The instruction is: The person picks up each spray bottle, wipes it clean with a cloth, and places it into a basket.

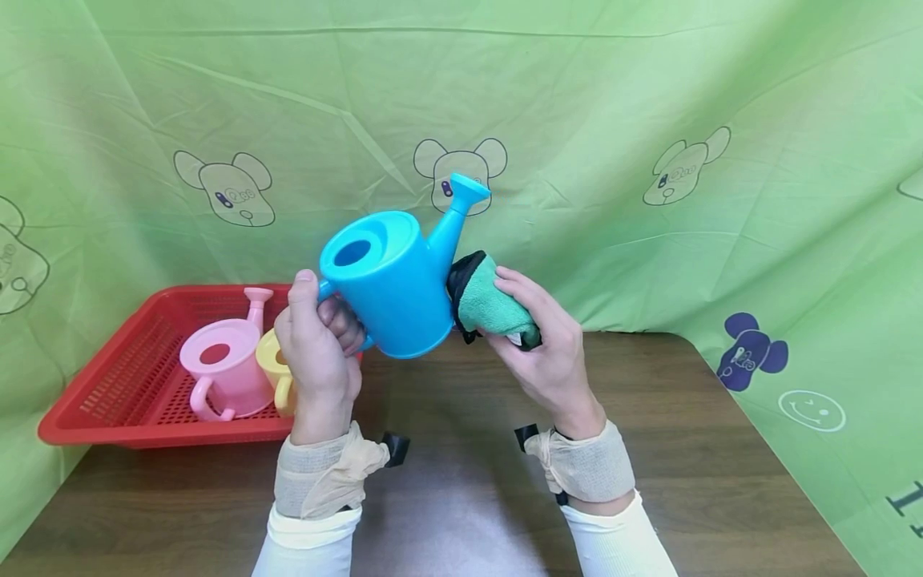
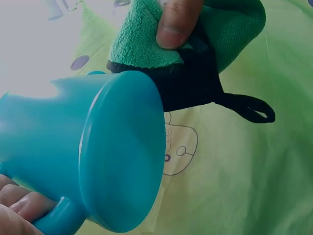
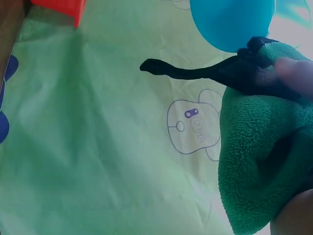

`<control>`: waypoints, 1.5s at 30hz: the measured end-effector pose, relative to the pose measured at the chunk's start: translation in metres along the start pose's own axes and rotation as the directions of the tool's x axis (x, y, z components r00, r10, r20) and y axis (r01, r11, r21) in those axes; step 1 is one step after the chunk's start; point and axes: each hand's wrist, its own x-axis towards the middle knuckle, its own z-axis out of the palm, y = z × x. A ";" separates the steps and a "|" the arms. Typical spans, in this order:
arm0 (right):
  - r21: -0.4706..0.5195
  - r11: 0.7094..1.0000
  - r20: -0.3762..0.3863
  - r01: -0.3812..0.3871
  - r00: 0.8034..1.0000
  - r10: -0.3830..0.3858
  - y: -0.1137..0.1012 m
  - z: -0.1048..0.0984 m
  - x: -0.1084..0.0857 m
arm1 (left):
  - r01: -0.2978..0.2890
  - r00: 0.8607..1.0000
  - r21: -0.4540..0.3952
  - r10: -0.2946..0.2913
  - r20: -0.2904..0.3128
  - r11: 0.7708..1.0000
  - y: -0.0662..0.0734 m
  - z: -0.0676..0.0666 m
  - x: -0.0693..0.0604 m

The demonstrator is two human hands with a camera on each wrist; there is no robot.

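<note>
A blue watering can (image 1: 392, 280) is held up above the table, its spout pointing up to the right. My left hand (image 1: 317, 353) grips it by the handle, and the left wrist view shows its round base (image 2: 124, 152) facing that camera. In my right hand (image 1: 551, 344) is a bunched green cloth (image 1: 493, 300) with a black edge, pinched between thumb and fingers. The cloth lies against the can's side just below the spout. A black hanging loop (image 2: 249, 107) dangles from the cloth.
To the left, a red plastic basket (image 1: 115, 437) stands on the wooden table (image 1: 461, 497). Inside it are a pink watering can (image 1: 234, 373) and a yellow one (image 1: 270, 357), the latter partly hidden by my left hand. A green printed curtain (image 1: 562, 96) hangs behind the table.
</note>
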 end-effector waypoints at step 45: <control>-0.172 0.973 -0.371 -0.152 0.925 0.079 0.008 -0.006 0.004 | -0.356 0.934 0.578 0.306 0.187 0.734 0.010 -0.014 -0.001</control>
